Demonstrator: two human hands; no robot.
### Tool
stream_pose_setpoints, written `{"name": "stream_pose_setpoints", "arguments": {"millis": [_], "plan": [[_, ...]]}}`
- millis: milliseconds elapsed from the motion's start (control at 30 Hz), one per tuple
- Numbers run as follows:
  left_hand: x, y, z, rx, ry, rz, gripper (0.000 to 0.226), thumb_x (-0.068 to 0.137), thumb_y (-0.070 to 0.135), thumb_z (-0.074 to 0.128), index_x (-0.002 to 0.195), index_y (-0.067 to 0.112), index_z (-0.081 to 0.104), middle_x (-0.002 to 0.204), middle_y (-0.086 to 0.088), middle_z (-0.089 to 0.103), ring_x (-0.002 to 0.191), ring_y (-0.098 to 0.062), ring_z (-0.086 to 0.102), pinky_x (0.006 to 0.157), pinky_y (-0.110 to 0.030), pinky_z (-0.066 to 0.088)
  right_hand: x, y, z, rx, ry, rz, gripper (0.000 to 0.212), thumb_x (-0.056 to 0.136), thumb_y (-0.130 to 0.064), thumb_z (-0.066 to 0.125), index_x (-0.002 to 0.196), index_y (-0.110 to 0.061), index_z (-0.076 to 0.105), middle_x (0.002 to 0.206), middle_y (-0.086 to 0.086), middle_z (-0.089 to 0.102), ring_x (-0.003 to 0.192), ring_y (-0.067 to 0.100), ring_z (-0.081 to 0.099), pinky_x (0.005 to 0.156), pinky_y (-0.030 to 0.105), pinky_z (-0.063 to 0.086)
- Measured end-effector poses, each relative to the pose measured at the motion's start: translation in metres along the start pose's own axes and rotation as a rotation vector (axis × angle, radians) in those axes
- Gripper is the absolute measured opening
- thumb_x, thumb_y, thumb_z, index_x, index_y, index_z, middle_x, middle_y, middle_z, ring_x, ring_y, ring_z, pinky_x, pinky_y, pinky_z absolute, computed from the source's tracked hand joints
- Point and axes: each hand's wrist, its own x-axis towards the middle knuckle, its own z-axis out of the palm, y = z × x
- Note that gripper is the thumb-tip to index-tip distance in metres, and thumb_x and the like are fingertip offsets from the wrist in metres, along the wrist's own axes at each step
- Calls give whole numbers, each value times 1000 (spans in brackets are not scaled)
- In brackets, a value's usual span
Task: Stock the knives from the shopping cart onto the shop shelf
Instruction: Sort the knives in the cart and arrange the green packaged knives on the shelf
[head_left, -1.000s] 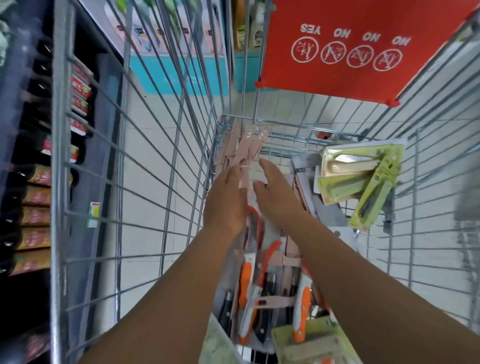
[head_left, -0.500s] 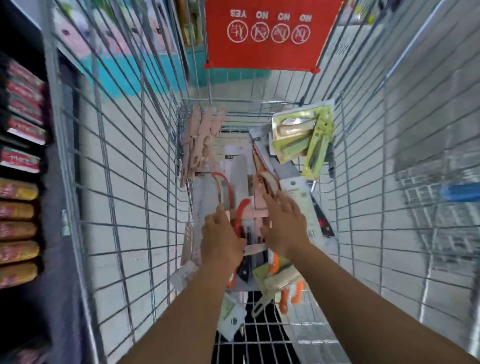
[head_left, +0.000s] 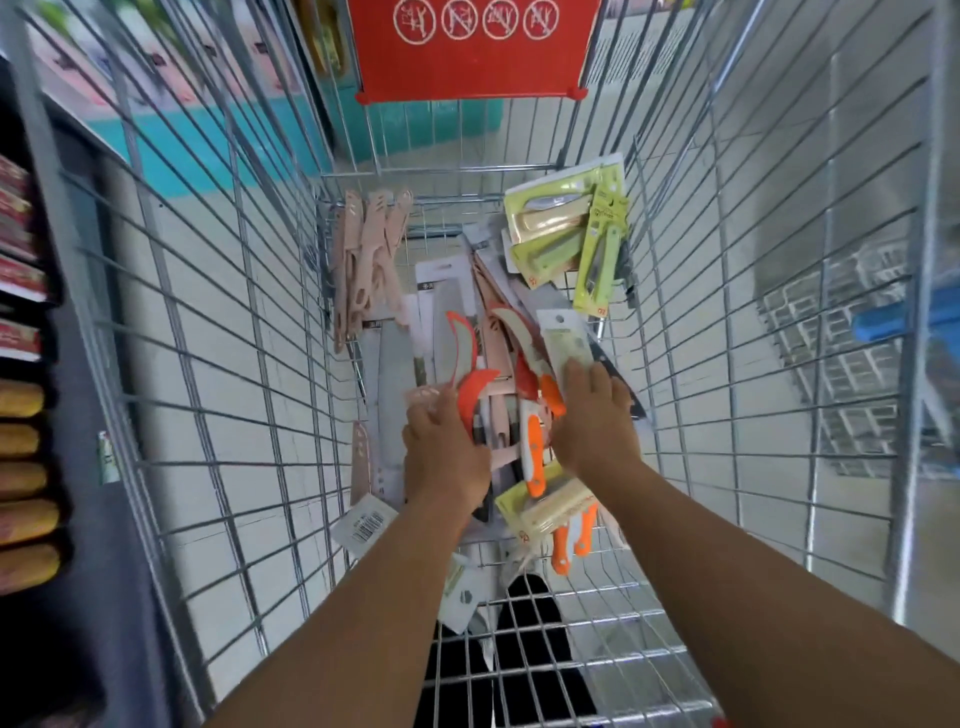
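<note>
Knives heap the shopping cart floor; both hands, left and right, have dropped onto them (fingers curled, grip unclear); picking begins.

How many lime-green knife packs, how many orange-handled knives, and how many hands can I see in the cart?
Lime-green packs leaning at the far right corner: 3
Lime-green pack near the hands: 1
Orange-handled knives: 3, namely
Hands: 2, left hand and right hand
Total: 9, though the pile may hide more.
</note>
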Motion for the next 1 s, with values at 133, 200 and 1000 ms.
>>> {"name": "stream_pose_setpoints", "arguments": {"millis": [133, 200, 1000], "plan": [[0, 17, 1, 29, 136, 109, 54, 89, 28, 60, 138, 25, 36, 134, -10, 33, 122, -27, 33, 98, -35, 40, 3, 1, -7, 231, 136, 59, 64, 88, -3, 50, 145, -18, 26, 141, 8, 45, 127, 29, 45, 94, 39, 44], [2, 31, -1, -58, 108, 190, 46, 94, 26, 52, 138, 22, 41, 133, -9, 39, 120, -23, 37, 99, -34, 39, 3, 0, -14, 372, 161, 105, 59, 90, -2, 48, 144, -22, 32, 124, 9, 60, 107, 29, 59, 72, 31, 41], [-5, 20, -16, -403, -21, -94, 31, 90, 9, 53, 119, 20, 59, 103, -3, 64, 90, -23, 60, 78, -34, 52, -23, 46, -1, -413, -162, -431, 79, 79, -8, 61, 145, -33, 26, 144, -2, 32, 132, 28, 27, 107, 40, 27]]}}
